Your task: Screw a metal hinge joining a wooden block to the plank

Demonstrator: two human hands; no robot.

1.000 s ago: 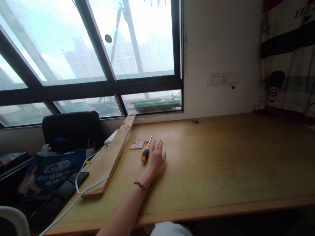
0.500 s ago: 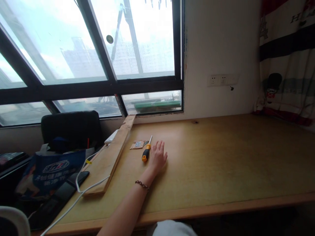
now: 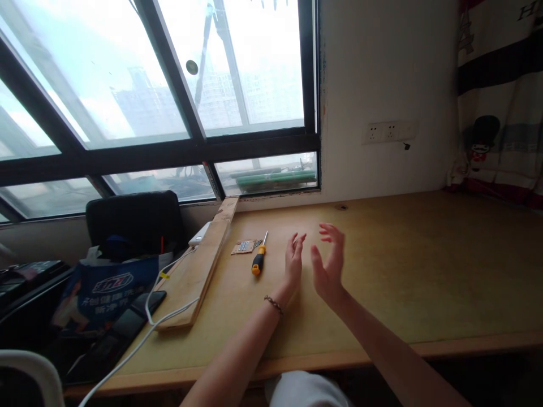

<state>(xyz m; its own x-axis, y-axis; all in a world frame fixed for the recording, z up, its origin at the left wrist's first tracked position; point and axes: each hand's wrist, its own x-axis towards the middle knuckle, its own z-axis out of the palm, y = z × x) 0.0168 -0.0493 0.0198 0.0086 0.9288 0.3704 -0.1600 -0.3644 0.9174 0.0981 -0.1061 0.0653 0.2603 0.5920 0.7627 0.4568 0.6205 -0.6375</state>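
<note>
My left hand [image 3: 293, 263] is raised a little over the wooden table [image 3: 403, 271], fingers stretched out and palm turned inward, holding nothing. Facing it across a small gap, my right hand [image 3: 331, 265] is open with its fingers apart and slightly curved, nothing in it. Left of my left hand lies a screwdriver [image 3: 259, 259] with a black and yellow handle, its shaft pointing to the window. Beside its shaft are a small piece of cardboard or wood with metal parts on it [image 3: 244, 246] and several thin screws [image 3: 257, 243].
A long wooden board [image 3: 197, 271] lies along the table's left side, with a white cable [image 3: 148, 308] across it and a white power strip [image 3: 201, 233] behind. Further left are a blue bag [image 3: 110, 291] and a black chair [image 3: 136, 217]. Wall sockets [image 3: 390, 131] sit above the table.
My right hand has come into view from the right. My left hand has moved right, away from the screwdriver, and turned from palm down to palm inward. The view has shifted slightly.
</note>
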